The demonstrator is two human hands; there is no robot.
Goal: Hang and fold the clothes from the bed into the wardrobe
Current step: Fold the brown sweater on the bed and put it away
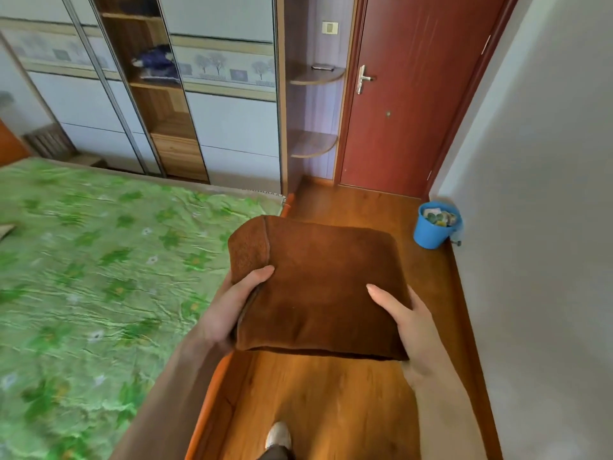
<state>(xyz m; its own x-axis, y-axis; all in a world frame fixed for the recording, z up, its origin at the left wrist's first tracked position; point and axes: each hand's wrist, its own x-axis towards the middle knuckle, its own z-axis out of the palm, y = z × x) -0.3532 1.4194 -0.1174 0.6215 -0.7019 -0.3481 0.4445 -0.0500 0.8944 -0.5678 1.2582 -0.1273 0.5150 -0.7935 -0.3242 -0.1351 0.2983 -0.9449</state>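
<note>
Head view: I carried the folded brown cloth [318,287] over the floor beside the bed [99,277], left hand [229,310] and right hand [404,327] each gripping an edge, thumbs on top; folding looked done, shelving it in the wardrobe [159,94] remained.

A red-brown door [408,104] with a metal handle [362,79] is standing closed at the upper right of the frame. A blue bucket [433,229] holding scraps is sitting on the wooden floor [331,410] against the white wall [537,227]. A light switch [330,27] is showing above two curved corner shelves [313,109], the upper carrying a small dark object [322,67].
</note>
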